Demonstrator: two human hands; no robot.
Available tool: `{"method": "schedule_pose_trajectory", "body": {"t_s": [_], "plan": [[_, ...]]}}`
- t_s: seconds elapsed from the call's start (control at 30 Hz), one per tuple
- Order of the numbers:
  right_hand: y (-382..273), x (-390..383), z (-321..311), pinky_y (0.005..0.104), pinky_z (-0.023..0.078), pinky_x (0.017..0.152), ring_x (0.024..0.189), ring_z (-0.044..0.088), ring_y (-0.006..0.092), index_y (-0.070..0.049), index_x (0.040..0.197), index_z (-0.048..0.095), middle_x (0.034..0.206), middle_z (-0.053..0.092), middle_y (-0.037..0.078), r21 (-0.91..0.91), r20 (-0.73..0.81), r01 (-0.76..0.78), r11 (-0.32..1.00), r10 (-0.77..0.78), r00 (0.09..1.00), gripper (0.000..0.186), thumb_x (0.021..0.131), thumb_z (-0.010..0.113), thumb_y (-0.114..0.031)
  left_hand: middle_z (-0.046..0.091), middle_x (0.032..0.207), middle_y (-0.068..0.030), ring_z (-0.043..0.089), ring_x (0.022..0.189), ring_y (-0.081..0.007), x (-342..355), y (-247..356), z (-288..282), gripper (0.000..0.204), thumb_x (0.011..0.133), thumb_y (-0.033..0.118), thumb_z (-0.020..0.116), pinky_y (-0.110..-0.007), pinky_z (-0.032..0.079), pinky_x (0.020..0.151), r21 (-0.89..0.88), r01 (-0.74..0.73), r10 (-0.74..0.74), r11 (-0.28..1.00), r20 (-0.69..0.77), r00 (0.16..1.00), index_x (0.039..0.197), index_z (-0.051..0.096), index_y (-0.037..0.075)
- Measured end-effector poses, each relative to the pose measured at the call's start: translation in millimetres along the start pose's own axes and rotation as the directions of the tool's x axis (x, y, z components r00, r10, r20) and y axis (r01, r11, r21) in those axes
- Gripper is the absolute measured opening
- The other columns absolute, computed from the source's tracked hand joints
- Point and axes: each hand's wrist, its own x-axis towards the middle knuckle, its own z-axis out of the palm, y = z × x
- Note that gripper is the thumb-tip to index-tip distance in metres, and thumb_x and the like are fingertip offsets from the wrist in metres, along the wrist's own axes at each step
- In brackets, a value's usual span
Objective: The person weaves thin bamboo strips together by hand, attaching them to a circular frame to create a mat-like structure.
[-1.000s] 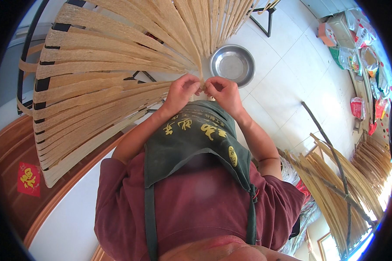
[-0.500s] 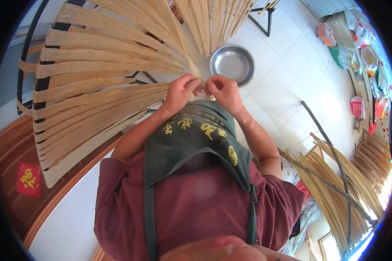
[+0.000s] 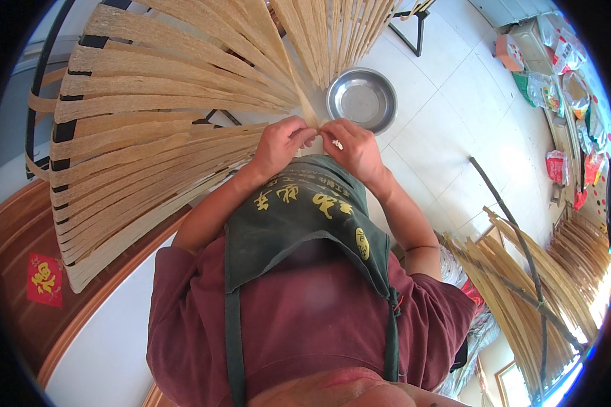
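Note:
Long tan, thin sheet-like strips (image 3: 149, 105) hang over a dark rack and fan in toward me from the left and far side. The lower end of one strip (image 3: 307, 108) narrows to a point between my hands. My left hand (image 3: 278, 146) is closed, thumb and fingers pinched at this end. Right beside it, my right hand (image 3: 356, 150) is also closed in a pinch on the same tip. A small whitish bit (image 3: 337, 144) shows at my right fingers; I cannot make out what it is. Both hands are just above my dark green apron (image 3: 299, 224).
A round metal basin (image 3: 362, 102) stands on the pale tiled floor (image 3: 448, 112) just beyond my right hand. Bags and packages (image 3: 557, 159) lie along the right side. More tan strips (image 3: 523, 278) hang on poles at the lower right. A brown wooden panel (image 3: 13, 251) is at the left.
My right hand has turned slightly, and the whitish bit now shows at its fingers. The strip's end looks narrower and more drawn together between my hands.

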Motion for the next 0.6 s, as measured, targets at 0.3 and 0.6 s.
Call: {"method": "schedule_pose_trajectory", "body": {"t_s": [0.3,0.6], "plan": [[7.2,-2.8,-0.2,0.0302,0.059,0.069,0.076,0.071,0.0181,-0.001,0.102,0.071,0.091,0.071,0.009,0.392,0.281,-0.553,0.735,0.477,0.833,0.013,0.089,0.071,-0.002,0.069,0.081,-0.0093,0.067,0.07,-0.0145,-2.3,-2.6,-2.6,0.016,0.098,0.012,0.067,-0.029,0.053,0.065,-0.114,0.072,-0.068,0.991,0.043,0.997,0.092,0.067,-0.003],[-7.0,3.4,-6.0,0.0382,0.057,0.064,0.072,0.07,0.0315,-0.003,0.095,0.071,0.088,0.07,0.013,0.083,0.058,-0.076,0.994,0.072,0.996,0.011,0.085,0.073,-0.005,0.067,0.081,-0.0123,0.067,0.069,-0.0203,-0.5,1.9,-5.5,0.015,0.096,0.01,0.068,-0.032,0.052,0.063,0.055,-0.067,0.064,0.996,0.059,0.996,0.09,0.066,-0.003]]}}
